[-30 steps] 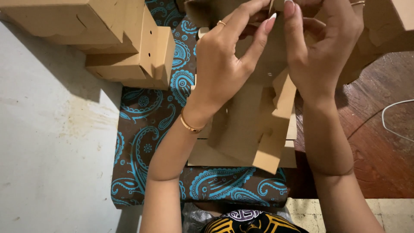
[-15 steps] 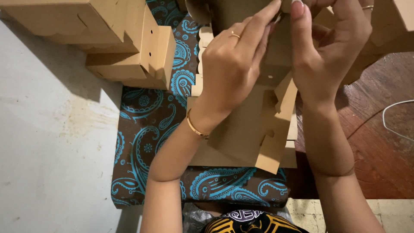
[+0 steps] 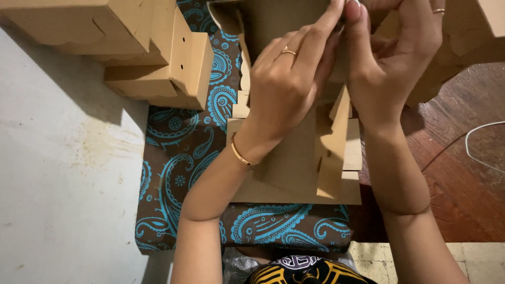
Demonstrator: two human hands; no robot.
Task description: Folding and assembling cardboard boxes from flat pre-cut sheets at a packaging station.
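Raised since the earlier frames, the left hand (image 3: 286, 79) and right hand (image 3: 392, 52) now meet fingertip to fingertip, pinched on the top edge of the half-folded cardboard box (image 3: 294, 158), whose long axis runs away from the person over the paisley cloth (image 3: 179, 158), equally near both hands.

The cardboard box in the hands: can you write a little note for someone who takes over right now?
Left hand: fingers pressed on the upper edge of the half-folded cardboard box, gripping it.
Right hand: pinching the same edge from the other side.
The box stands over the paisley cloth; its side flaps hang loose.
Done: folded boxes are stacked at the upper left.
Left: this box is not yet fully folded, by the look of it.
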